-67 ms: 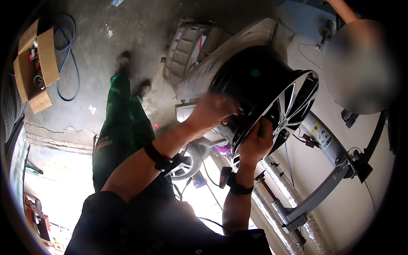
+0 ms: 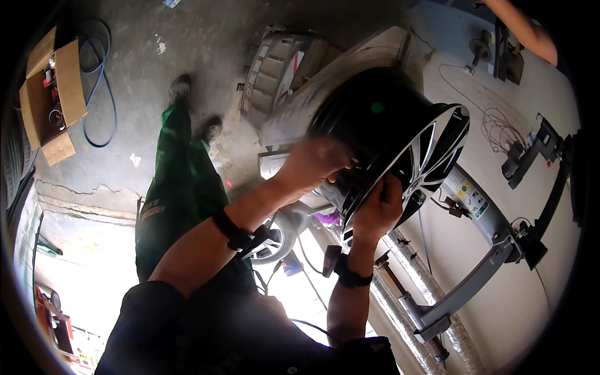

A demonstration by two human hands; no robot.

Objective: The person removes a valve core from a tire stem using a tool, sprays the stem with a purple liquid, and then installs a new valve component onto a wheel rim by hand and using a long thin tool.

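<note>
A wheel rim (image 2: 375, 119) with a glossy black barrel and silver-edged spokes (image 2: 426, 150) lies tilted in front of me. My left hand (image 2: 315, 164) is at the near side of the barrel, fingers bent and pressed together close to a small shiny spot. Whatever they pinch is too small to name. My right hand (image 2: 378, 206) is at the rim's front lip beside the spokes, with its fingers curled in. What lies between those fingertips is hidden. Dark straps with small devices circle both wrists.
A grey machine arm (image 2: 478, 275) curves at the right, near silver-wrapped pipes (image 2: 415, 269). Another person's arm (image 2: 525, 31) reaches in at the upper right. A ribbed dark engine cover (image 2: 275, 72), an open cardboard box (image 2: 53, 100), a blue hose (image 2: 103, 87) and another wheel (image 2: 275, 240) lie around.
At the upper right, the blurred grey round thing has left the view, uncovering cables and brackets on the wall side. The other person's arm has shifted. My hands hold nearly the same place.
</note>
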